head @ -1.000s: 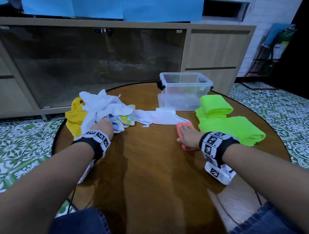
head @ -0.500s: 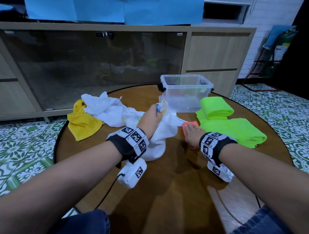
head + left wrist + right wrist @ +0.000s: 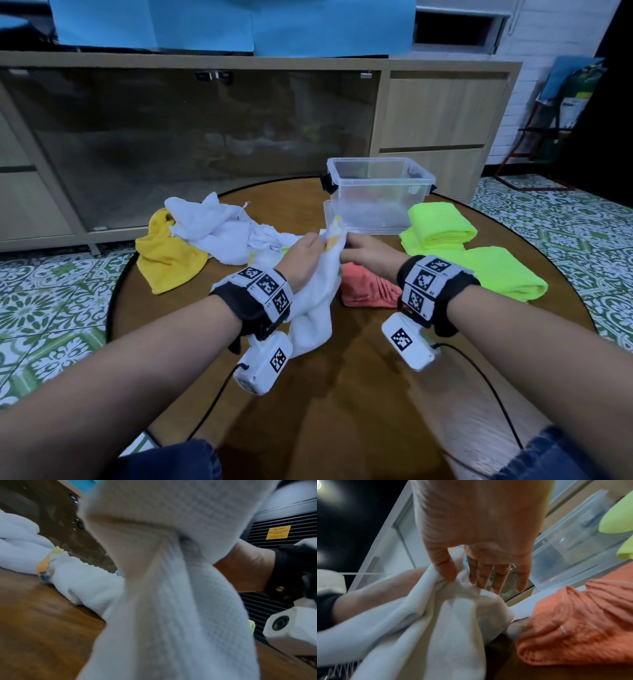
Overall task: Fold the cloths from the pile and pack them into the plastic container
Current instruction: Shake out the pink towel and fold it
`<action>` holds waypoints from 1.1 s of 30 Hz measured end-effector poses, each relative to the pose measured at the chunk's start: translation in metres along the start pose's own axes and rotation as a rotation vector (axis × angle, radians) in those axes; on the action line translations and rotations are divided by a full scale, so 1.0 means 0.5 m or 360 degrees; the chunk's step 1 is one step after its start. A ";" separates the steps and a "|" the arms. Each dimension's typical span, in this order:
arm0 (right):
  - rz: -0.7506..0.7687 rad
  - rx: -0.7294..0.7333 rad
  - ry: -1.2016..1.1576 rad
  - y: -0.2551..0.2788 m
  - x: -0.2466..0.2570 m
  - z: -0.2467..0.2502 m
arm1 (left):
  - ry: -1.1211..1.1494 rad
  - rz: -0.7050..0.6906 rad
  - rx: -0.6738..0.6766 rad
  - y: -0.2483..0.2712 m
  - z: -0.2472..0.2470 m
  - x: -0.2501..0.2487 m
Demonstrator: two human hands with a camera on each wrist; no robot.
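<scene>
A white cloth point(image 3: 313, 318) with a yellow and blue print at its top hangs above the round table's middle. My left hand point(image 3: 306, 246) grips its upper part, and in the left wrist view the cloth point(image 3: 171, 601) hides that hand. My right hand point(image 3: 359, 251) meets it there. In the right wrist view the right hand point(image 3: 462, 580) pinches the cloth's point(image 3: 453, 615) top edge between thumb and forefinger. The pile of white cloths point(image 3: 219, 229) and a yellow cloth point(image 3: 164, 260) lies at the left. The clear plastic container point(image 3: 380, 195) stands behind the hands.
A coral cloth point(image 3: 366, 287) lies crumpled under my right wrist. Two folded neon green cloths point(image 3: 438, 226) point(image 3: 503, 274) sit right of the container. The wooden table point(image 3: 342, 394) has bare surface in front. A long cabinet point(image 3: 205, 137) stands behind it.
My left hand pulled the white cloth out of the pile, to the right and up. My right hand left the coral cloth and took hold of the white cloth's top.
</scene>
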State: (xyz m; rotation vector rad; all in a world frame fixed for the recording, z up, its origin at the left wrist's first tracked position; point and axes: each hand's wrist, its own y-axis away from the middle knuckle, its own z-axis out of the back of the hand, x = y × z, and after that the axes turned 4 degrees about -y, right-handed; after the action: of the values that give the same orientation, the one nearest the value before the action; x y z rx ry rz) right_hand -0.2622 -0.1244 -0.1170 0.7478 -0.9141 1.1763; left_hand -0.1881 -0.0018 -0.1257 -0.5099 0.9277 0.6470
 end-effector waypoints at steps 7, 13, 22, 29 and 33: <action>-0.0482 0.0382 0.1596 0.032 -0.099 0.013 | -0.0569 0.0228 0.0149 0.008 0.001 0.030; -0.0549 0.0426 0.1592 0.029 -0.137 0.005 | -0.1118 0.0470 0.0351 -0.006 0.028 0.060; -0.0525 0.0443 0.1549 0.028 -0.142 0.008 | -0.1432 0.0633 0.0295 -0.013 0.123 0.120; -0.0215 -0.0005 0.1214 0.017 -0.107 0.048 | -0.1556 0.0319 -0.0219 -0.021 0.091 0.080; -0.0376 -0.0371 0.1433 0.020 -0.098 0.086 | -0.1383 0.0078 0.0034 -0.040 0.005 0.034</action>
State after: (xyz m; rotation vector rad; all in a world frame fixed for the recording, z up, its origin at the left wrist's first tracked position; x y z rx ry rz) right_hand -0.2866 -0.1808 -0.1413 0.0817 -0.1877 1.0151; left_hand -0.1654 -0.0092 -0.1365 -0.1448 0.1246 0.8032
